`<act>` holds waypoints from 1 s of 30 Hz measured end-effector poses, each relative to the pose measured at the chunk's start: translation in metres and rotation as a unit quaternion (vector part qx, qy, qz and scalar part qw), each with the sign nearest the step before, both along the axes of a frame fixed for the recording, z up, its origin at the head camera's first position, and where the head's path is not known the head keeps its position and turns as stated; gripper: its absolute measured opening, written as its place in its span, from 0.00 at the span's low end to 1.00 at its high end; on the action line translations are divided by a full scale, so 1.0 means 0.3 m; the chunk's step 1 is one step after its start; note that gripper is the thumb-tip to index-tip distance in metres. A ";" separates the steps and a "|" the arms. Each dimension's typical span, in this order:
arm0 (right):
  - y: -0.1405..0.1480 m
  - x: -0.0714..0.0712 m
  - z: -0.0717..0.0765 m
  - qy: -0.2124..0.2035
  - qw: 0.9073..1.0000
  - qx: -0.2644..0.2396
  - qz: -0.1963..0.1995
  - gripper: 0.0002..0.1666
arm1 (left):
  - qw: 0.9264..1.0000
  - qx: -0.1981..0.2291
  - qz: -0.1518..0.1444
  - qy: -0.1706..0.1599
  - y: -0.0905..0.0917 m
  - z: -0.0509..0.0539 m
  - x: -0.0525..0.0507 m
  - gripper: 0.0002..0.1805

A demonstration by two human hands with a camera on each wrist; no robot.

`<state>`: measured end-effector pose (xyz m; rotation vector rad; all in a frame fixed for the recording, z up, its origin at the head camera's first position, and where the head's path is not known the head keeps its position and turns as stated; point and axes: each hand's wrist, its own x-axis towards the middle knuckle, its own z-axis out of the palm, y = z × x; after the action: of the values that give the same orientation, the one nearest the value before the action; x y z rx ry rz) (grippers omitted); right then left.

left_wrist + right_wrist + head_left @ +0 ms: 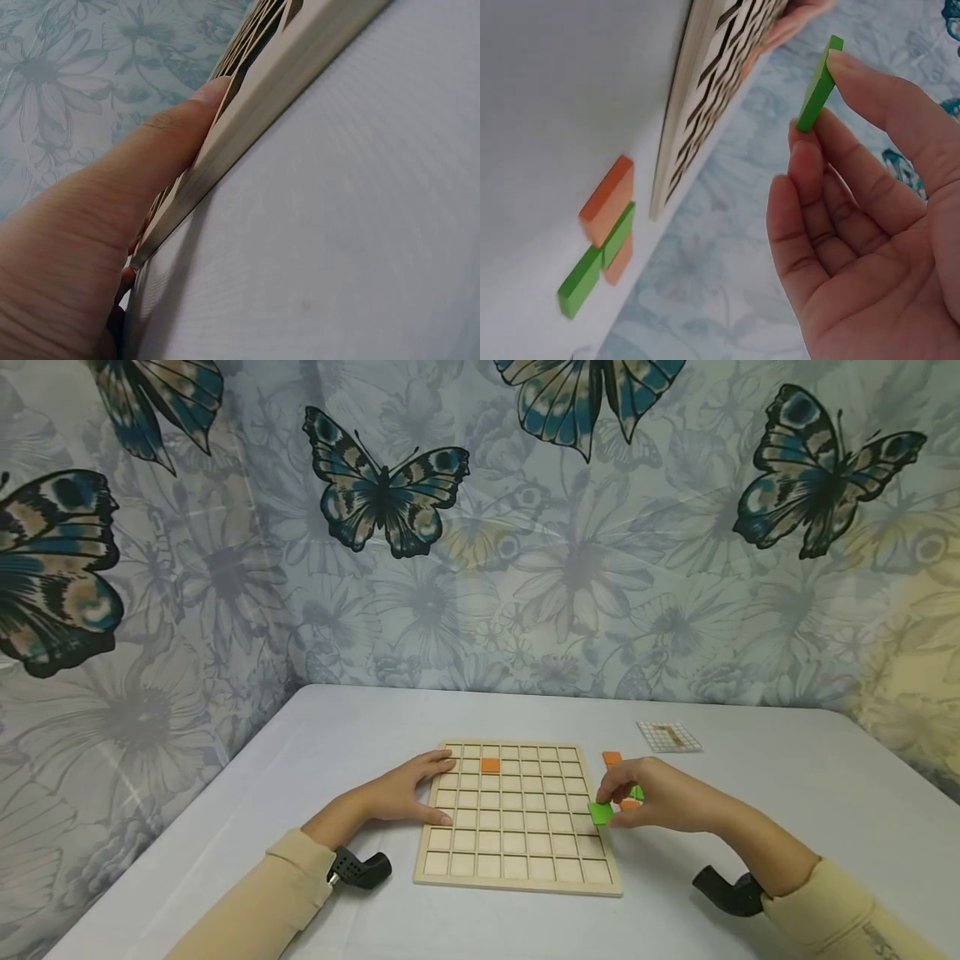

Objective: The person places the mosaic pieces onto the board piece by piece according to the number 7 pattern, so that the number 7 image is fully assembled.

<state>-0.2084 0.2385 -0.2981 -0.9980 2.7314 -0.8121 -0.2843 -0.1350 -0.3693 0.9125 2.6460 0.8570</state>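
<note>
A wooden grid board (517,887) lies on the table, with one orange square tile (490,766) in a cell of an upper row. My left hand (408,789) rests on the board's left edge, thumb and fingers spread apart. In the left wrist view the straight thumb (169,135) lies over the wooden rim. Over the board's right edge, my right hand (656,793) pinches a green square tile (601,813) between thumb and fingertips. The right wrist view shows this green tile (819,88) held edge-on, above the table.
Loose orange tiles (609,199) and green tiles (580,283) lie to the right of the board, partly hidden by my right hand in the head view. Farther back is a small card with a grid pattern (669,737). A butterfly-print cloth (585,568) hangs behind the white table.
</note>
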 end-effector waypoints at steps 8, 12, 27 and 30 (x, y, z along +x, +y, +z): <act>-0.039 -0.032 0.000 0.009 1.000 0.006 0.001 0.10 | 1.000 0.002 0.005 -0.003 0.002 0.000 0.003 0.50; -0.061 -0.050 0.000 0.014 1.000 0.003 0.001 0.10 | 1.000 0.002 0.006 -0.003 0.001 -0.003 0.002 0.50; -0.122 -0.123 -0.002 0.015 1.000 -0.021 0.003 0.11 | 1.000 0.002 0.006 -0.001 0.003 -0.004 -0.001 0.50; -0.139 -0.140 0.004 0.009 1.000 -0.022 -0.007 0.12 | 1.000 0.003 0.006 -0.001 0.000 -0.006 -0.002 0.50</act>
<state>-0.2505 0.1969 -0.2970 -1.0006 2.7504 -0.8736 -0.2849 -0.1349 -0.3711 0.8974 2.6515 0.8694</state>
